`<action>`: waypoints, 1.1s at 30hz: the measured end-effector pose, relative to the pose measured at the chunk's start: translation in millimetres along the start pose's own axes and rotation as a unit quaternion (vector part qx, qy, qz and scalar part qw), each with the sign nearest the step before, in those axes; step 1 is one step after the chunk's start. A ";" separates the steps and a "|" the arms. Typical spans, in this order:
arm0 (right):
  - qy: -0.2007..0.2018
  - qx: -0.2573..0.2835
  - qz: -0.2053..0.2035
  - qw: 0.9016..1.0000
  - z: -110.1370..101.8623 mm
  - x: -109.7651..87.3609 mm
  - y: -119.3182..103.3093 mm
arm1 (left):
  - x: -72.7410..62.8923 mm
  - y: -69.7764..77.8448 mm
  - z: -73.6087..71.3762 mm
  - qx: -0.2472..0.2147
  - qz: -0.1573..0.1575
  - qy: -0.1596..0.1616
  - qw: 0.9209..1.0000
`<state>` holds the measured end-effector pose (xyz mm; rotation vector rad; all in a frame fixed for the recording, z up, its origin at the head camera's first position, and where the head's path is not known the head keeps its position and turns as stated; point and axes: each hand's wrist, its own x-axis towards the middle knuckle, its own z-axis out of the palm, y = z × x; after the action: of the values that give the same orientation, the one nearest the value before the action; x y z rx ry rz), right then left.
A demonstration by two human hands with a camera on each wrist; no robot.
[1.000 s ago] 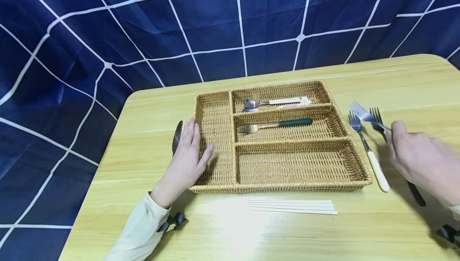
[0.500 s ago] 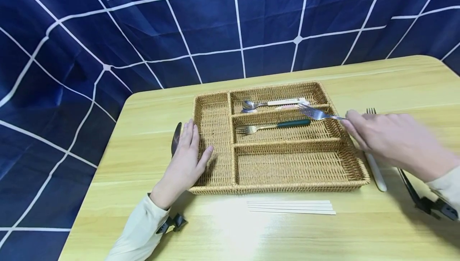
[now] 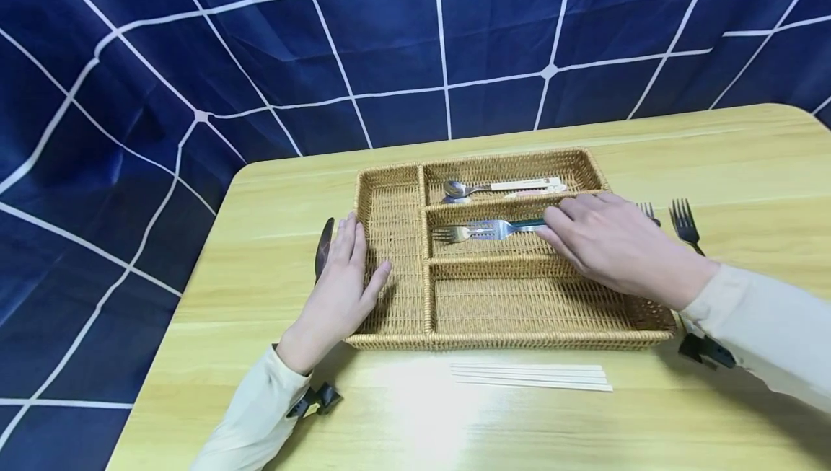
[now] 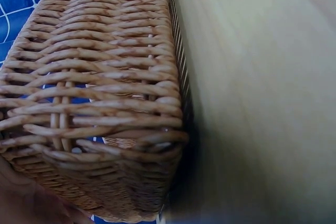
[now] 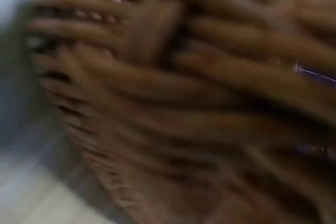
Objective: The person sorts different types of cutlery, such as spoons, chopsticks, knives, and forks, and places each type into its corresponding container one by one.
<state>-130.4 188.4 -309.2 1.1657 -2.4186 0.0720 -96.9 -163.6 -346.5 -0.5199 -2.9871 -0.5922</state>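
Note:
In the head view a wicker cutlery tray (image 3: 477,342) stands on the table. My right hand (image 3: 613,247) is over its middle compartment and holds a silver fork (image 3: 496,229), tines to the left; the hand hides the fork's handle. Under it lies a fork with a green handle (image 3: 529,225), partly covered. My left hand (image 3: 337,294) rests against the tray's left rim, fingers straight. In the left wrist view, the tray's woven corner (image 4: 105,108) fills much of the picture. The right wrist view is blurred wicker (image 5: 157,93).
A spoon with a white handle (image 3: 526,184) lies in the back compartment. Right of the tray are a black fork (image 3: 684,222) and another fork's tines (image 3: 648,210). White chopsticks (image 3: 532,377) lie in front. A dark, rounded utensil end (image 3: 323,247) shows beside my left hand.
My right hand has carried the silver fork leftward from the table's right side to above the tray's middle compartment. My left hand has stayed at the left rim.

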 end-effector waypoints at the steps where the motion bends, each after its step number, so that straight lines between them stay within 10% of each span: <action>1: -0.012 0.002 -0.001 1.000 1.3 2.7 -1.3 | 0.2 0.4 -0.1 0.000 -0.001 -0.001 1.000; 9: -0.109 0.025 0.001 0.994 14.3 6.5 -6.2 | -0.2 3.4 -0.7 -0.002 -0.006 -0.006 1.000; 33: -0.127 0.122 -0.014 0.984 -19.6 39.0 1.1 | 1.0 0.4 -0.9 -0.032 -0.015 -0.015 0.999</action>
<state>-145.0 165.2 -275.1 1.3910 -2.6726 0.2284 -97.8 -163.2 -345.4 -0.4924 -3.0177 -0.6891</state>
